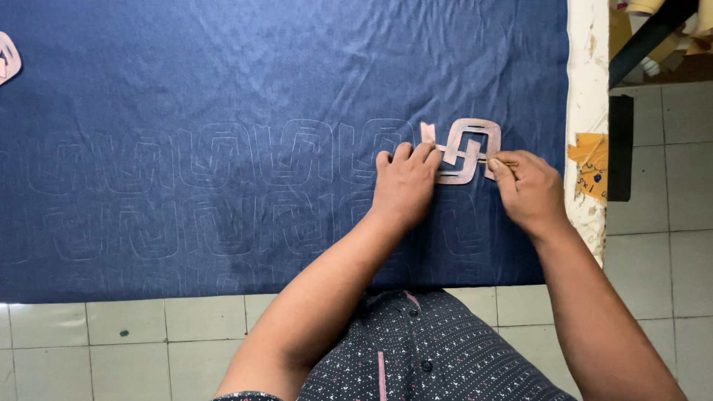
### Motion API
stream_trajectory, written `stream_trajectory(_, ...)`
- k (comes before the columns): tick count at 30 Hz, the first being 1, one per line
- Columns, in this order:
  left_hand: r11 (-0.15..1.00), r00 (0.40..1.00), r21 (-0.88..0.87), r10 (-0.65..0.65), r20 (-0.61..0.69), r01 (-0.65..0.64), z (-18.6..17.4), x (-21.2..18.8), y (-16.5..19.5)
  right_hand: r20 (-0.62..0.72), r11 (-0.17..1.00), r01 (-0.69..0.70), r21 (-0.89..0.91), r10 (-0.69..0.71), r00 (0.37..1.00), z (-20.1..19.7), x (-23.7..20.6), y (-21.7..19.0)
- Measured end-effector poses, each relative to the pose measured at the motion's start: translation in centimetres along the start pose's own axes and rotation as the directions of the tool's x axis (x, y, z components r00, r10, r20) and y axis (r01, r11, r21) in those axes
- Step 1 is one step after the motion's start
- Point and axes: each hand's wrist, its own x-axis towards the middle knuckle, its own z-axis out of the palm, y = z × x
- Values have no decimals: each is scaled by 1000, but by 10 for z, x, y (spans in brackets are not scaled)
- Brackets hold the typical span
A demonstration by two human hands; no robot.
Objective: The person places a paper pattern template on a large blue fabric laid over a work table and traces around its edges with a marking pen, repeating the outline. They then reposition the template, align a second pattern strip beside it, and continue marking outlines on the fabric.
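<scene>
A person's left hand [405, 182] presses fingers flat on a thin pinkish-brown cut-out card stencil [468, 151], lying on dark blue cloth [223, 96] near its right edge. The right hand [529, 191] pinches a slim yellow pencil [505, 161]. The stencil looks light, bendable, best held by its outer frame. No containers show.

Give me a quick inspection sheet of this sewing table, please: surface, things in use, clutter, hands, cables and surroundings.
Surface: dark blue cloth spread flat, rows of faint traced outlines.
Job's things: pinkish cut-out stencil lying on the cloth; thin marking stick laid across it.
Clutter: second stencil at the cloth's far left edge.
Hands: left hand presses the stencil's left side; right hand pinches the stick.
Cables: nothing seen.
Surroundings: pale tiled floor; worn white table edge; yellow paper scrap.
</scene>
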Motion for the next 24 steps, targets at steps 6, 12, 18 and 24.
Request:
stream_trajectory(6, 998, 994, -34, 48, -99, -52, 0, -4, -5, 35, 980, 193, -43, -192, 981, 1, -13, -10)
stream_trajectory(12, 995, 992, -81, 49, -117, -59, -4, -2, -6, 25, 941, 336, 40, -337, 941, 13, -16, -33)
stream_trajectory(18, 984, 997, -173, 34, -71, -46, -12, -3, -12, 43, 938, 314, 147, -324, 945, 28, -5, -50)
stream_trajectory(24, 982, 996, -183, 18, -93, -34, -6, -1, -14, 8, 947, 267, 176, -273, 962, 39, 2, -53)
